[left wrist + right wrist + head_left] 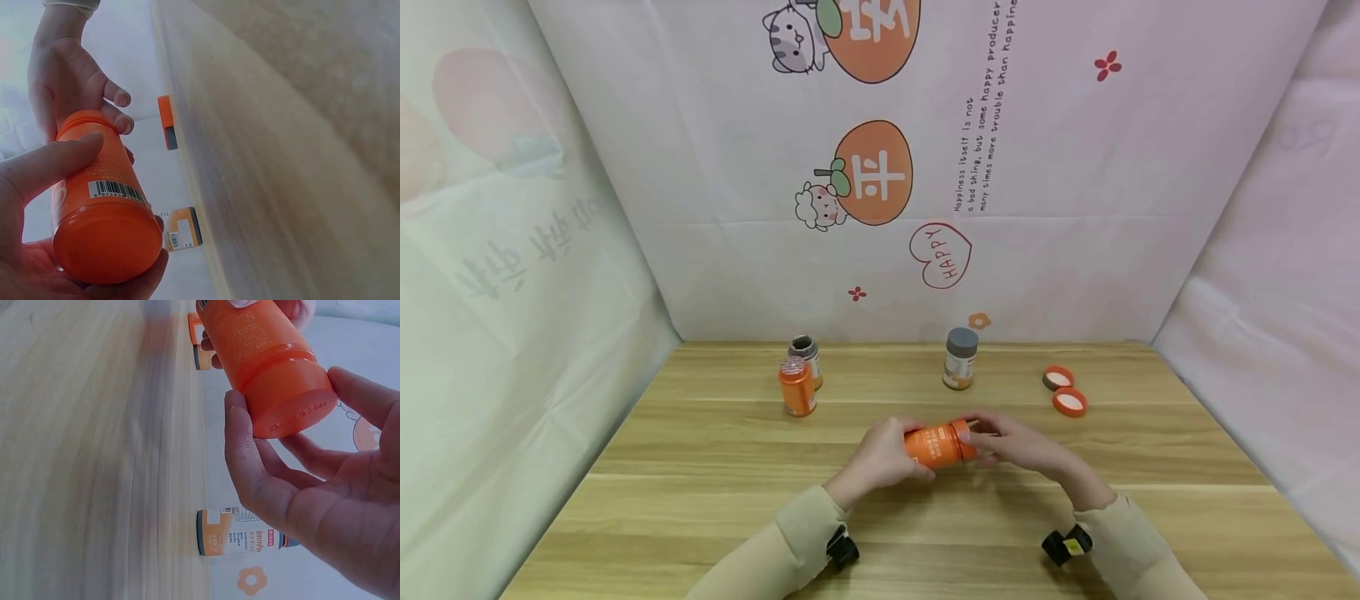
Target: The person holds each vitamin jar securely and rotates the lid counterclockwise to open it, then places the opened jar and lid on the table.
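Observation:
An orange bottle (931, 447) lies tilted nearly sideways between the two hands, above the wooden table. My left hand (883, 457) grips its body, the thumb along the side in the left wrist view and the other fingers wrapped beneath. The bottle's base (106, 244) faces the left wrist camera, with a barcode label just above it. At the other end, my right hand (1024, 443) holds the orange lid (290, 403) between thumb and fingertips. This lid sits on the bottle's neck, and raised lettering shows on its flat top.
Back left on the table (715, 483), an uncapped orange bottle (797, 390) with a silvery top stands before an uncapped grey-necked bottle (806, 348). A grey-capped bottle (960, 360) stands at back centre. Two loose lids, one grey-sided (1058, 378) and one orange (1070, 402), lie to the right.

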`<state>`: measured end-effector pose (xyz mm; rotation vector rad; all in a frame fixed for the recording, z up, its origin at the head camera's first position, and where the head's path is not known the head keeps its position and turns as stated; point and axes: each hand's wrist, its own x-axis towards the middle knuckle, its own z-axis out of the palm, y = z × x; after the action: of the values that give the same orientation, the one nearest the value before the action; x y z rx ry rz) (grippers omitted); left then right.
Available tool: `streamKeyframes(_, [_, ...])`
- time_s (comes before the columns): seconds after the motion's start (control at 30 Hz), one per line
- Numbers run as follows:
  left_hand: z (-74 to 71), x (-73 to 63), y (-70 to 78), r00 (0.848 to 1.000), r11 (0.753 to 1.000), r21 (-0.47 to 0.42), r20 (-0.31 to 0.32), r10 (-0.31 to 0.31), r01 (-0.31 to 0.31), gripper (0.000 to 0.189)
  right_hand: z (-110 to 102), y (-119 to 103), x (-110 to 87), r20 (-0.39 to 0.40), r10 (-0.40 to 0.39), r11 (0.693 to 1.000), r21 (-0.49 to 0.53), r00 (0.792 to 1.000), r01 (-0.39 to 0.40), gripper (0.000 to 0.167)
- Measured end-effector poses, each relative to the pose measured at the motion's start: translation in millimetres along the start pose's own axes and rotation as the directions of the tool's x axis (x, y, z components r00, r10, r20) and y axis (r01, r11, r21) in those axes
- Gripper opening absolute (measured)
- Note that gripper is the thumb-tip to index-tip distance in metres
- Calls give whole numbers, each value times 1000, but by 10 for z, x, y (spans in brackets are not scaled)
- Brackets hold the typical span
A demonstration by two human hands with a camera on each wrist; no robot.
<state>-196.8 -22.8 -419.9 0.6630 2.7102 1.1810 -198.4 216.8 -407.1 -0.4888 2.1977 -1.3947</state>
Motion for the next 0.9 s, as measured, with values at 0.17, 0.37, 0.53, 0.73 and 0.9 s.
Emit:
streamKeyframes(0.17, [-4,-4,5,1000,1000,10,-2,2,-2,55,-2,1,-1,17,-58,998,-17,998,58,48])
streamKeyframes(0.37, [-2,3,-7,1000,1000,23,-7,5,-5,57,-10,26,13,-19,-113,990,-82,993,111,51])
streamKeyframes(0.53, [-5,-2,-2,1000,1000,8,4,5,-6,56,-31,36,5,-22,-168,982,-88,986,165,56])
streamKeyframes(0.73, [-2,-2,11,1000,1000,-3,4,4,-4,57,-43,41,1,-30,-232,971,-59,972,230,59])
streamKeyframes(0.9, [-5,-5,11,1000,1000,8,0,10,-10,56,-50,57,6,-32,-250,967,-61,968,247,60])
